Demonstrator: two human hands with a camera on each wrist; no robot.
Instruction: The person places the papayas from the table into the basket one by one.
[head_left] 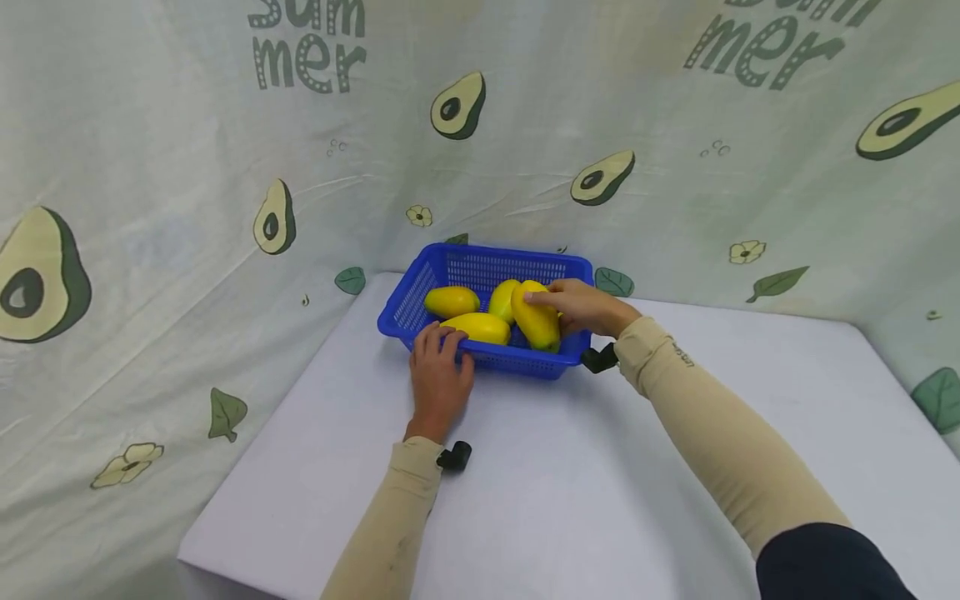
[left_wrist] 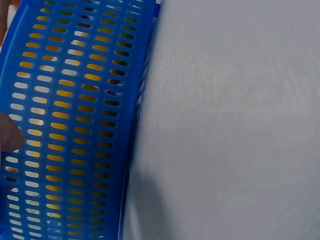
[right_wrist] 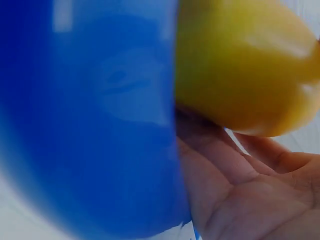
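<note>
A blue plastic basket [head_left: 517,360] with slotted walls holds several yellow mangoes. My right hand [head_left: 588,307] reaches over its right end and grips one mango [head_left: 536,318], thumb on the near side. The right wrist view shows that mango [right_wrist: 245,70] against the palm, beside the blue basket wall. My left hand [head_left: 438,375] holds the front rim near the left corner, fingers over the edge. In the left wrist view its thumb [left_wrist: 9,134] lies against the slotted outer wall. Another mango [head_left: 478,328] lies just behind the left fingers; one more [head_left: 452,301] is at the back left.
The basket stands near the back edge of a white-covered table [head_left: 540,483]. A pale cloth [head_left: 510,183] printed with avocados and leaves hangs behind and to the left. Small black devices [head_left: 453,457] are worn at both wrists.
</note>
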